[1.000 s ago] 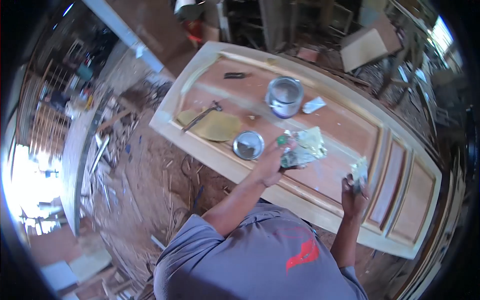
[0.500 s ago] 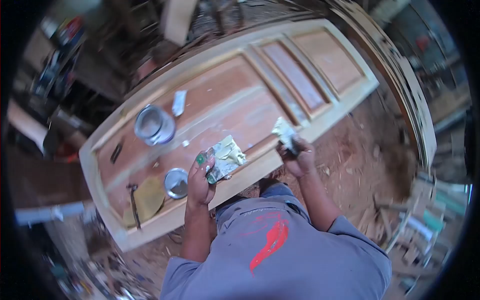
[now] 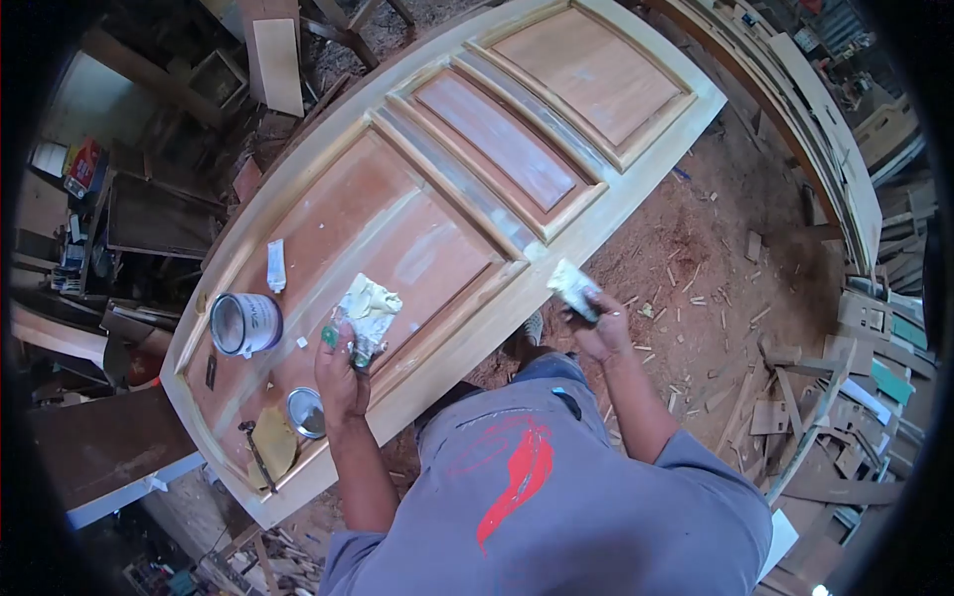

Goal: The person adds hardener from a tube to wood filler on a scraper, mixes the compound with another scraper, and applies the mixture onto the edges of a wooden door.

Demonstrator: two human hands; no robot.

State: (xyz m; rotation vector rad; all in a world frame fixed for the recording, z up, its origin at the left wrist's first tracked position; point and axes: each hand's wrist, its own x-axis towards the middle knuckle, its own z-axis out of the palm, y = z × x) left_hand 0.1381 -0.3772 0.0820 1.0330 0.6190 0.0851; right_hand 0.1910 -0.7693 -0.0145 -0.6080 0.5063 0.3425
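Observation:
A panelled wooden door (image 3: 467, 189) lies flat in front of me. My left hand (image 3: 341, 370) is over its near edge, gripping a small board (image 3: 368, 310) loaded with pale yellow filler. My right hand (image 3: 596, 328) is off the door's near edge, above the dirt floor, and holds a putty knife (image 3: 573, 288) with filler on its blade. On the door's left part stand an open can (image 3: 244, 324), its lid (image 3: 305, 411), a tube (image 3: 275, 264), a yellow sanding sheet (image 3: 273, 444) and a hammer (image 3: 255, 453).
Wood scraps and shavings litter the red dirt floor (image 3: 715, 288) to the right. Stacked door frames and offcuts (image 3: 845, 189) line the right side. Shelves and clutter (image 3: 89, 238) crowd the left, with a dark board (image 3: 99, 447) near the door's end.
My view has swung along the door toward its panelled end. Both hands keep their grips and sit lower and further left in view; the can and lid have shifted left.

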